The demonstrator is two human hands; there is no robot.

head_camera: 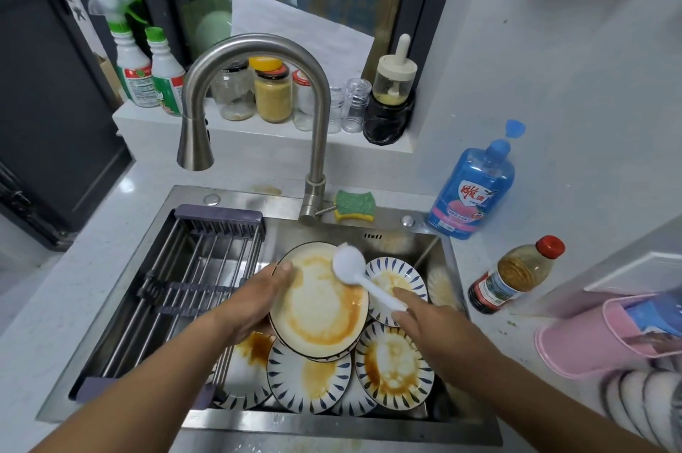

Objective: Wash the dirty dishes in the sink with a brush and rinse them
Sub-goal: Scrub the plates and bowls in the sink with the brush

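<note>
My left hand (pixel 254 299) grips the left rim of a large round plate (pixel 319 312) smeared with orange-brown sauce, holding it tilted above the sink (pixel 369 426). My right hand (pixel 428 329) holds the handle of a white dish brush (pixel 350 266), whose round head rests on the plate's upper right part. Several smaller blue-striped plates (pixel 310 384) with sauce stains lie stacked in the basin below and to the right. The faucet (pixel 254 50) arches over the sink, with no water running.
A grey drying rack (pixel 184 290) spans the sink's left half. A green-yellow sponge (pixel 355 205) lies by the faucet base. Blue detergent bottle (pixel 474 190), sauce bottle (pixel 516 275) and pink container (pixel 605 334) stand on the right counter. Jars and spray bottles (pixel 129 57) line the windowsill.
</note>
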